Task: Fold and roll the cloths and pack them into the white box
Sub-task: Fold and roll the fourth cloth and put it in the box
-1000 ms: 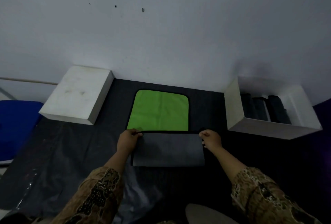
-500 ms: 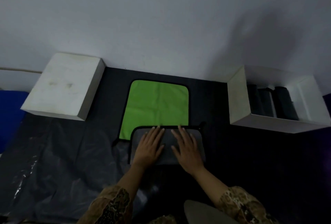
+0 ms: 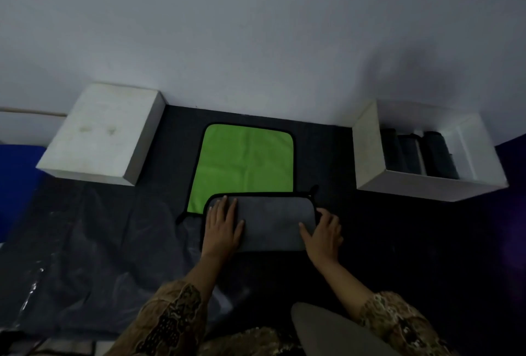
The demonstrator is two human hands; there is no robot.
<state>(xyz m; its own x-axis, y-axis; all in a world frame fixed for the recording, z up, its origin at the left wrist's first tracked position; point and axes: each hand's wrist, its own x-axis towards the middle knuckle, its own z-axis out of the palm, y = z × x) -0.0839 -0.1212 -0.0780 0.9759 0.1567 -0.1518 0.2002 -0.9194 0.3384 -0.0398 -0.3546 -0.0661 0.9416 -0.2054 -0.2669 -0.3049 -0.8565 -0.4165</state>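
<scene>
A grey cloth point(image 3: 270, 221) with black trim lies folded on the dark table, overlapping the near edge of a flat green cloth point(image 3: 244, 159). My left hand point(image 3: 222, 227) presses flat on the grey cloth's left end, fingers spread. My right hand point(image 3: 323, 231) rests flat on its right end, partly off the edge. The white box point(image 3: 367, 150) stands open at the right against the wall, with several dark rolled cloths point(image 3: 418, 153) inside.
A closed white box or lid point(image 3: 99, 133) sits at the back left by the wall. Crinkled dark plastic sheeting point(image 3: 94, 256) covers the table's left side. A blue object point(image 3: 17, 182) lies at the far left edge.
The near half of the cloth was folded over a second ago. My hands then lay together at the middle; now they have slid apart to the cloth's two ends.
</scene>
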